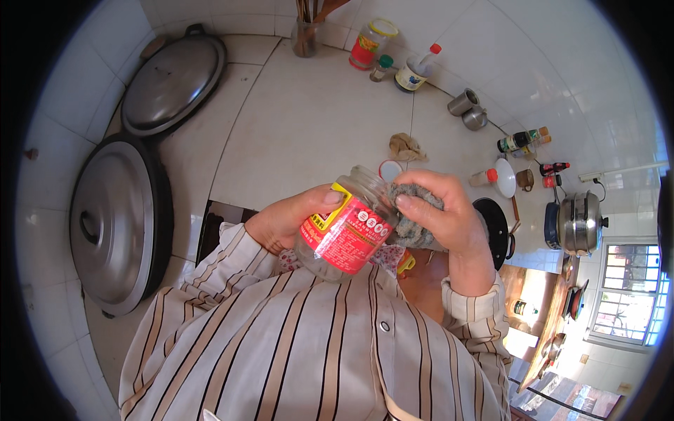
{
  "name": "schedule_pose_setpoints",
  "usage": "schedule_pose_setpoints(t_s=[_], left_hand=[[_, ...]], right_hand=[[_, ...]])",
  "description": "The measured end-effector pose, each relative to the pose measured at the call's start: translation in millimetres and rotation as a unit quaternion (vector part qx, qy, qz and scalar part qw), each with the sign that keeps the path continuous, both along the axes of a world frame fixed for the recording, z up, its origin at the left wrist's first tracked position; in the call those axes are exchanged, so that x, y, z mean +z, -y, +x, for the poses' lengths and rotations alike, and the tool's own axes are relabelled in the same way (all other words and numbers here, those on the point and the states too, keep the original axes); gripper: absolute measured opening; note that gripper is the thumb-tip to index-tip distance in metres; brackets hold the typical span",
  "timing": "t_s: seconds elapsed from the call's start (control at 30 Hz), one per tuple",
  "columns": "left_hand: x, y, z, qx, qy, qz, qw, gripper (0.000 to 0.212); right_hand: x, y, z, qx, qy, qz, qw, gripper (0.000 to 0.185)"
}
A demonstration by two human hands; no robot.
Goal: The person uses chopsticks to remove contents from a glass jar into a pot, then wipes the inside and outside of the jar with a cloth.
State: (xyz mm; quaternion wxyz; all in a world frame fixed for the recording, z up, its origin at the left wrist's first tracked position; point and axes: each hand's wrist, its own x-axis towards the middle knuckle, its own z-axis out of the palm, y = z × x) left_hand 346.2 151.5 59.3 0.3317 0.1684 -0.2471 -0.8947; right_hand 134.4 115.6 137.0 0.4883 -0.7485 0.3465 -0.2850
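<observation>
My left hand [297,213] grips a clear glass jar [345,226] from its left side, thumb over the label. The jar is tilted, its bare threaded mouth towards the counter, and its red and yellow label bears writing. In my right hand [442,208] is a bunched grey cloth [413,210], held against the jar near its neck and shoulder. Just beyond the jar's mouth a round white lid with a red rim [390,170] lies on the tiled counter [305,121]. A crumpled brown cloth [406,147] rests a little farther back.
Two large lidded woks [121,226] stand at the left. Along the back wall are a jar of utensils [306,39], a yellow-rimmed jar [373,44] and a red-capped bottle [416,71]. Several seasoning bottles [518,141], a black pan [489,231] and a steel steamer pot [579,223] are at the right.
</observation>
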Motion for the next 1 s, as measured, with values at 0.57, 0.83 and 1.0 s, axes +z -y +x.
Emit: schedule_pose_setpoints(t_s=[0.57, 0.83, 1.0], left_hand=[[-7, -11, 5, -0.046, -0.038, 0.066, 0.996, 0.058], [11, -5, 0, -0.05, -0.002, 0.018, 0.999, 0.057], [18, -2, 1, -0.04, 0.014, -0.024, 0.999, 0.058]], right_hand=[[18, 2, -17, 0.136, -0.045, -0.026, 0.989, 0.023], [18, 0, -17, 0.129, -0.059, -0.041, 0.989, 0.019], [28, 0, -12, 0.091, -0.132, 0.037, 0.986, 0.017]])
